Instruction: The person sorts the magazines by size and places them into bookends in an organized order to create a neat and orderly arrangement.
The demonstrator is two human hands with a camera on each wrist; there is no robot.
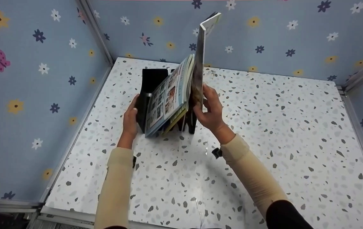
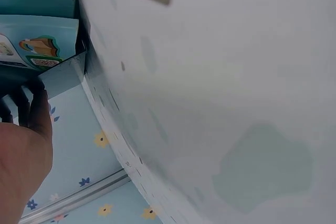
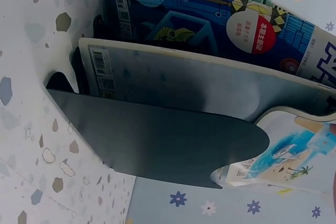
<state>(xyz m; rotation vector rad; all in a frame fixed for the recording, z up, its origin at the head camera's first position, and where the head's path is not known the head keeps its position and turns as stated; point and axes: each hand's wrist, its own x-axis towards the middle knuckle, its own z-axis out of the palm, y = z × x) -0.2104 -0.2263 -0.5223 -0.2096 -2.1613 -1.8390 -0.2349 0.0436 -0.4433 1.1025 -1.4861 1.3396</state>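
A black book rack stands on the table with several thin magazines upright in it. My left hand rests its extended fingers along the rack's left panel, also seen in the left wrist view. At the rack's right side, my right hand pinches a tall magazine low on its edge, thumb on one face and fingers on the other. Its top is bent over to the right. Beside it, a magazine with rows of small pictures leans. The right wrist view shows a dark blue magazine behind the rack's curved end panel.
The speckled white table extends to the right of the rack. Blue flowered walls enclose it at the back and sides, with metal rails at the corners. A small black piece shows by the right cuff.
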